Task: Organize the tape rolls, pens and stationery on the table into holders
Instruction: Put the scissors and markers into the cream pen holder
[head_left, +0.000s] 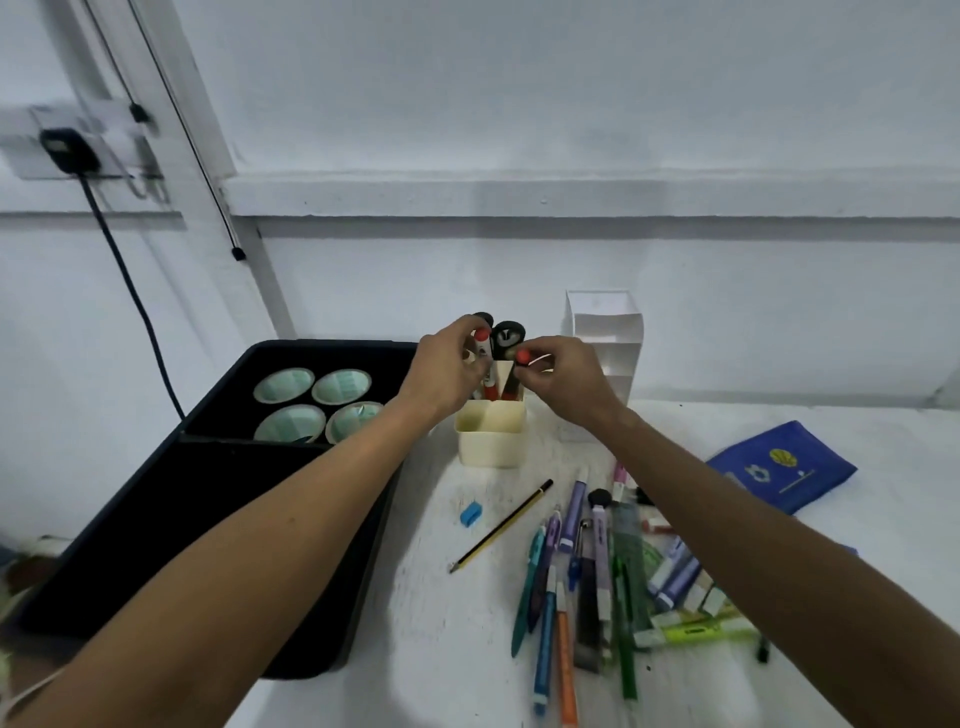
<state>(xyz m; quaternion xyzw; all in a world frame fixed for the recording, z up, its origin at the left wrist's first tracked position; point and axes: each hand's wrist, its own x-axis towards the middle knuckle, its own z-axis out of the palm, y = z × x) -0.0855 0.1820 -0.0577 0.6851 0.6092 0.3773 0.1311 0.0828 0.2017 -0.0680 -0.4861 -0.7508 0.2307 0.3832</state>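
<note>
A cream pen holder (491, 434) with a divider stands on the white table (457, 623). Red markers and black-capped ones stick up out of it. My left hand (449, 371) pinches one red-capped marker (484, 345) at its top. My right hand (563, 376) pinches another red-capped marker (521, 364) that leans in the holder. A pile of pens and highlighters (597, 577) lies near the front right. A black-and-yellow pencil (501, 526) and a blue eraser (470, 513) lie apart from it.
A black tray (218, 519) at the left holds several tape rolls (314, 404) in its far section. A white tiered organizer (608, 343) stands behind the holder. A blue pouch (782, 470) lies at the right. A cable hangs down the wall at left.
</note>
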